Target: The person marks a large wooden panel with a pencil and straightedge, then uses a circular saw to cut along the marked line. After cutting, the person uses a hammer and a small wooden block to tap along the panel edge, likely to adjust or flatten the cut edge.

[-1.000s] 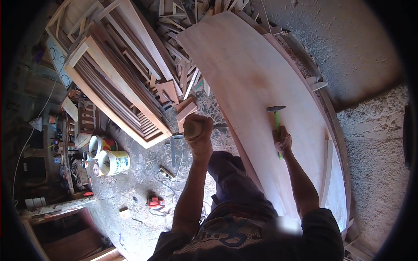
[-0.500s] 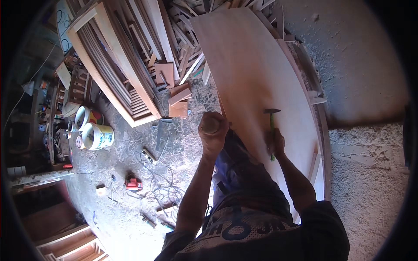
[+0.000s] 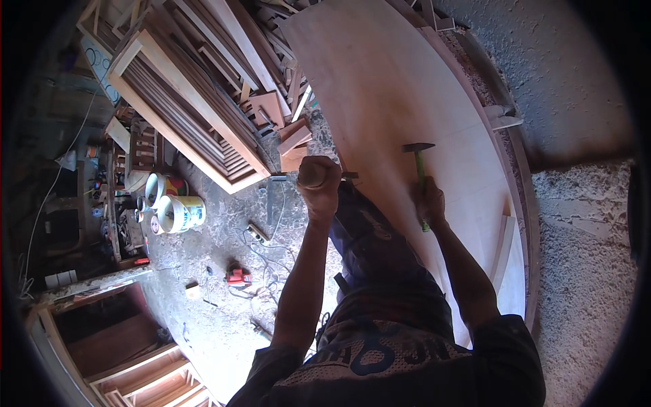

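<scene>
Gripping a hammer (image 3: 420, 164) over a pale panel (image 3: 380, 81)

Right hand (image 3: 430, 202) closed round its slim green shaft; dark head, tapering to a point rightward. Panel broad, smooth, wooden, with brownish shading. Left hand (image 3: 321, 193) fisted on a round-ended handle (image 3: 312, 175), perhaps wooden; seen end-on, hard to tell. Slatted frame (image 3: 169, 136) beyond: bare timber, parallel strips. Floor (image 3: 183, 275) mottled grey.

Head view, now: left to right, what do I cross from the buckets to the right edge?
Front white bucket → red object on the floor → left hand holding a round-ended object → right hand holding the green-handled hammer → rough pale surface.
</scene>
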Demonstrator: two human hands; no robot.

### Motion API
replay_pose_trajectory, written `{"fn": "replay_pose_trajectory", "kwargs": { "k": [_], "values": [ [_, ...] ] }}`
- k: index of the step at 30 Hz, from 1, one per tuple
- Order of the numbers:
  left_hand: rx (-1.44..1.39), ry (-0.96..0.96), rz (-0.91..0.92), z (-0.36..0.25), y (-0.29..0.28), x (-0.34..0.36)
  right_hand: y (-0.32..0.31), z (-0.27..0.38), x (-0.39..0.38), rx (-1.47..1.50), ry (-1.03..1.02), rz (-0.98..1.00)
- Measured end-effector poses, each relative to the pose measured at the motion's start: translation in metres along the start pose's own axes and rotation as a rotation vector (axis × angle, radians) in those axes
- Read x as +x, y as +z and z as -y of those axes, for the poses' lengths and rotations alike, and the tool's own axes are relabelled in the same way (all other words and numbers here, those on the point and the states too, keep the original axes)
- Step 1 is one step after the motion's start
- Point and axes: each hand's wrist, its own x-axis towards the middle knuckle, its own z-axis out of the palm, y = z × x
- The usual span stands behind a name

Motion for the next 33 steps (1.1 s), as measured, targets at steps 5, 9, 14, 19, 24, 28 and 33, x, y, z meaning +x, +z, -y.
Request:
{"fn": "replay_pose_trajectory", "kwargs": {
  "k": [5,9,14,19,24,28,33],
  "values": [
    [0.056,0.049,-0.016,-0.002,0.01,-0.005,0.0,-0.004,0.001,0.027,-0.051,-0.025],
    [0.012,0.041,-0.028,-0.004,0.014,-0.011,-0.002,-0.001,-0.001,0.056,-0.026,0.007],
    [0.051,0.013,-0.013,0.003,0.014,-0.009,-0.003,-0.001,0.001,0.066,-0.033,0.003],
    [0.033,0.017,-0.022,0.004,0.017,-0.011,0.0,-0.004,0.001,0.067,-0.01,0.016],
    [0.047,0.069,0.011,0.001,0.018,-0.008,0.0,-0.004,0.002,0.086,-0.016,0.01],
    [0.084,0.049,0.07,-0.002,0.019,-0.002,0.002,-0.005,0.001,0.025,-0.027,-0.025],
    [0.012,-0.057,0.024,0.002,0.02,0.016,0.0,0.0,0.001,0.013,-0.007,-0.01]
  ]
}}
